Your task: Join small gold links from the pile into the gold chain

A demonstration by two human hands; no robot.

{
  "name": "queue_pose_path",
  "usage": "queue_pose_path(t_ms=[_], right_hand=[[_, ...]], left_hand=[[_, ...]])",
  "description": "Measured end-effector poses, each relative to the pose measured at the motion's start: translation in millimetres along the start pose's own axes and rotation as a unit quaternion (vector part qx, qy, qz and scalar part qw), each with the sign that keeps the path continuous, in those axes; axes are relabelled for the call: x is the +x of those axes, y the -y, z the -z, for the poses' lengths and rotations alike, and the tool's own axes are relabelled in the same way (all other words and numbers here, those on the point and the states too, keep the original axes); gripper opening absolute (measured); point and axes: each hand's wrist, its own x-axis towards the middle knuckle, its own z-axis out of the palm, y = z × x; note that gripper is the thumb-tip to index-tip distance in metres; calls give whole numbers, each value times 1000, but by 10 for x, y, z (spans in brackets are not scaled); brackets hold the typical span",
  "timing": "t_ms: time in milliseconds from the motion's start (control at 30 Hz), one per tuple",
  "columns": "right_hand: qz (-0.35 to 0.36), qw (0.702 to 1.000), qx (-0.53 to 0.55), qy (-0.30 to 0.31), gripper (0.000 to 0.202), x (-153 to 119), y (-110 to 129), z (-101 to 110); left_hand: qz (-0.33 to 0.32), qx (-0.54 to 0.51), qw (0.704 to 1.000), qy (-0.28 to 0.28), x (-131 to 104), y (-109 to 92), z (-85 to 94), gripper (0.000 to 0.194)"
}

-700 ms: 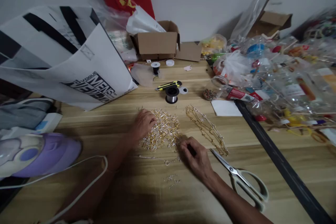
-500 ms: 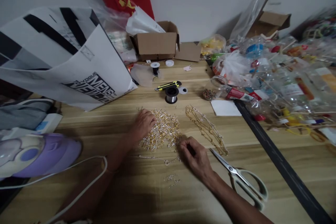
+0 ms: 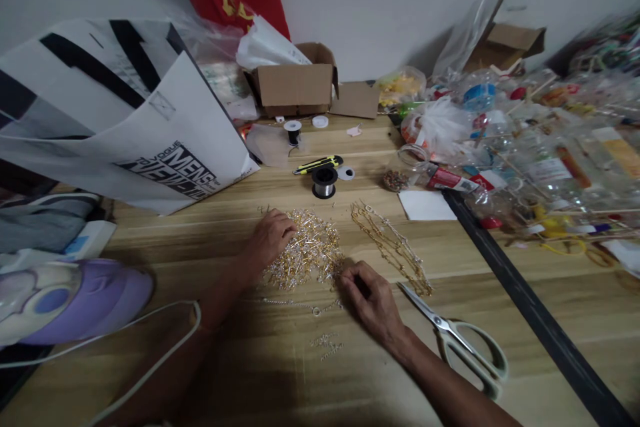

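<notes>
A pile of small gold and silver pieces (image 3: 307, 250) lies on the wooden table. My left hand (image 3: 273, 232) rests at the pile's upper left edge, fingers curled down; their tips are hidden. At the lower right edge of the pile, my right hand (image 3: 369, 293) has thumb and fingers pinched together, and anything between them is too small to make out. A silver chain with a ring (image 3: 316, 311) lies below the pile, with short chain bits (image 3: 327, 345) nearer me. Gold and silver chains (image 3: 390, 247) stretch out to the right, above the scissors (image 3: 450, 330).
Behind the pile are a wire spool (image 3: 325, 183) and a yellow-black cutter (image 3: 317, 164). A white bag (image 3: 175, 140) and a purple device (image 3: 100, 300) with a white cord stand left. Plastic bottles (image 3: 550, 167) crowd the right, beyond a black strip (image 3: 520, 297).
The whole view has shifted slightly. Both hands keep nearly the same places at the pile's edges, and nothing else has visibly moved.
</notes>
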Motion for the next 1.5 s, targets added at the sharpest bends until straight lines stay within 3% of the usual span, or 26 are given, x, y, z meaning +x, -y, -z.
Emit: queue_pose_path(t_ms=[233, 1033, 1500], right_hand=[[6, 1000, 5, -3, 18, 6, -4, -3], [4, 1000, 3, -2, 15, -6, -38, -13], [7, 1000, 10, -7, 16, 3, -15, -8]], left_hand=[[-6, 26, 999, 47, 24, -49, 56, 16], [-21, 32, 992, 121, 156, 99, 55, 13], [-23, 57, 992, 110, 118, 87, 60, 15]])
